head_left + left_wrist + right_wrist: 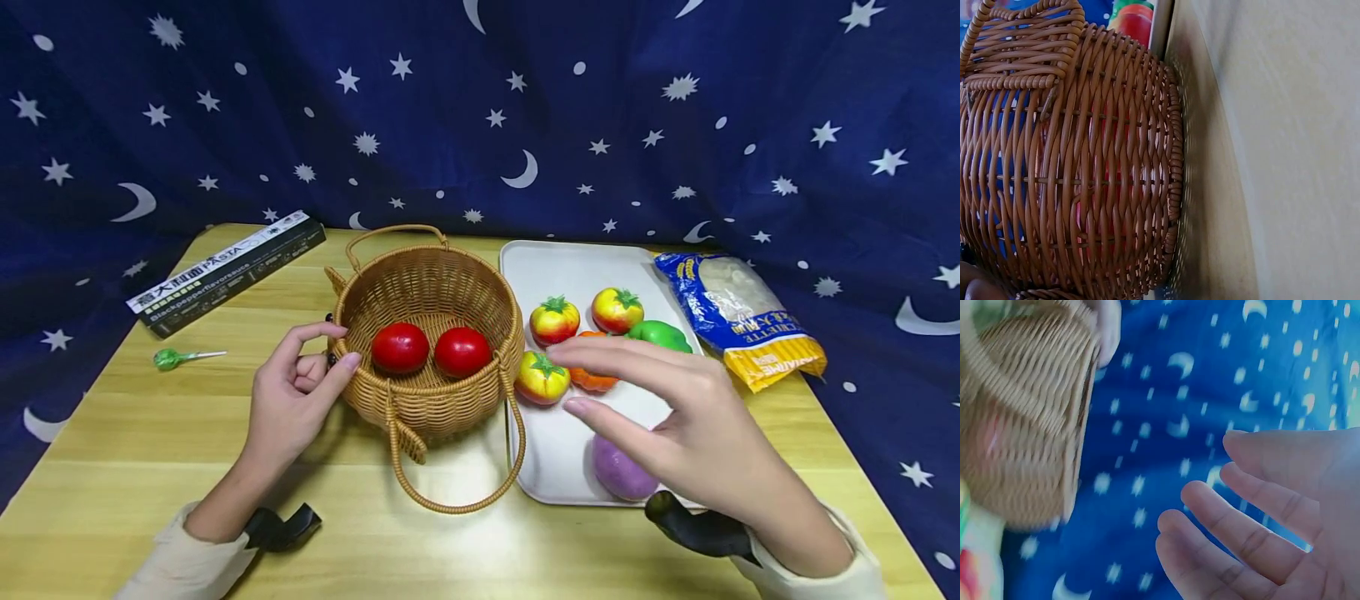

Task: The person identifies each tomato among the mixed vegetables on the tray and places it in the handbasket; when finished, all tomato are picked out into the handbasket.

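A round wicker basket [450, 410] stands mid-table with two glossy red egg-shaped fruits [400, 347] inside. My left hand [292, 404] pinches its left rim between thumb and index finger. In the left wrist view the woven wall [1104, 162] fills much of the picture, red showing through the gaps. Above the tray [547, 479], my right hand [697, 417] holds nothing, its fingers spread apart from the thumb. Near its fingertips is a yellow-red tomato-like fruit [543, 379]. The right wrist view shows the same hand [1260, 531] apart from the basket.
On the tray lie two more yellow-red fruits [555, 321], an orange piece [594, 382], a green one [660, 335] and a purple one [621, 471], partly hidden. A blue-yellow bag [742, 308] sits right; a pasta box [228, 271] and green lollipop [168, 359] lie left.
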### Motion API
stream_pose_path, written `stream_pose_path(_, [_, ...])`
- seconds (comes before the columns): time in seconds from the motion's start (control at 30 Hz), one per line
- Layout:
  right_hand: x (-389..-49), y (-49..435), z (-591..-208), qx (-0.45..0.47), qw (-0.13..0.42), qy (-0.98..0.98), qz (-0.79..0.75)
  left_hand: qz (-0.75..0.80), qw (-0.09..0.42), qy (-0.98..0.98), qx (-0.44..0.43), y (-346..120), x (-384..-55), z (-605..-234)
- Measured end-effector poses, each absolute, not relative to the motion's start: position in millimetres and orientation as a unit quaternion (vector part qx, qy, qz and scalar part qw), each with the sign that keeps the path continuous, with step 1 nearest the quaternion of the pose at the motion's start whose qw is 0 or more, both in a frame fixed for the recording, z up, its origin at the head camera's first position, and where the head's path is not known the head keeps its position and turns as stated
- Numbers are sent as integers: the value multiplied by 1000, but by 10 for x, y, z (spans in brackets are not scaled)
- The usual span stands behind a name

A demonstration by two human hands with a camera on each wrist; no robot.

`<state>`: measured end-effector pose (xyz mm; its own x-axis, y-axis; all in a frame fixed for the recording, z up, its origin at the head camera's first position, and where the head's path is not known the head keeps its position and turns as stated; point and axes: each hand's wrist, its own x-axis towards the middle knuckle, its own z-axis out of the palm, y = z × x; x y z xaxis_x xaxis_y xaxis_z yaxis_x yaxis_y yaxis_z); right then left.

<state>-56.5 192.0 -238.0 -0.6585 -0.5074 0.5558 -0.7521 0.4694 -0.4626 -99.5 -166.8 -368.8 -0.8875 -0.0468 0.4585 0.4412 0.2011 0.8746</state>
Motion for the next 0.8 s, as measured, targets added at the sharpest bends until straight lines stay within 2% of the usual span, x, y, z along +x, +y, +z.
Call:
stream_pose_path(0.17, [-556,2357,-2542,231,157,-899,338,-613,198,-753,-132,-1660,-998,-3682])
stream_pose_path(0.33, [-686,2569,-2760,165,118,-905,375,-609,200,-757,-129,-1667,-996,-3683])
stream_pose_path(0.6, [-997,2540,-3091,178,12,-884,432,-609,206,-755,-132,-1670,-1001,-3691])
stream_pose_path(0.8, [-1191,2552,-3203,163,-66,-872,457,-610,205,-754,-132,-1669,-1001,-3693])
